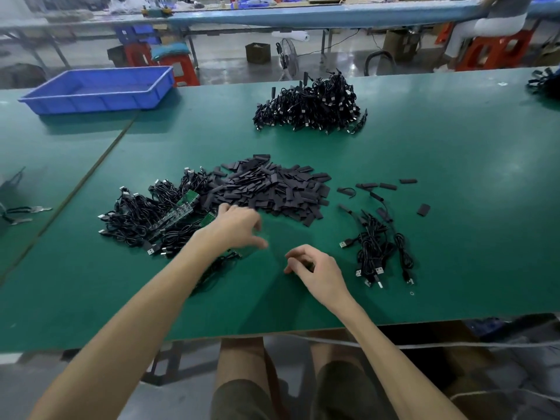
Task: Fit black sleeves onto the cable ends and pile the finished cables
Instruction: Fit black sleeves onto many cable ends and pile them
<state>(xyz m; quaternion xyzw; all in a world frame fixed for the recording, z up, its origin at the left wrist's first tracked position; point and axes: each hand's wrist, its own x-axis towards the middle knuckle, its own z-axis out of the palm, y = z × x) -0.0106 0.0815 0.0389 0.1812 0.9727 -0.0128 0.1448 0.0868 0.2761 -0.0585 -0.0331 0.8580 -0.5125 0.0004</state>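
Bare knees sit under the near edge of the table (394, 304), and both forearms reach out over it. The right hand (316, 269) has its fingers curled in toward the thumb, pinching a dark bit that looks like a black sleeve (306, 265). Too little of it shows to tell which way its long axis runs.

The left hand (239, 227) is blurred, its fingers spread and loose. It hovers over the near edge of the unsleeved cables (142, 221), holding nothing I can see, probably there to pick the next one.

Just beyond the left hand's fingertips lies the heap of loose sleeves (272, 189), within reach of either hand.

To the right of the right hand is the small pile of finished cables (378, 250). They lie mostly lengthwise, with plugs toward the person and sleeved ends pointing away. That puts the drop-off on the side of the sleeve-holding hand.

Well beyond both hands sits a larger cable heap (309, 107).
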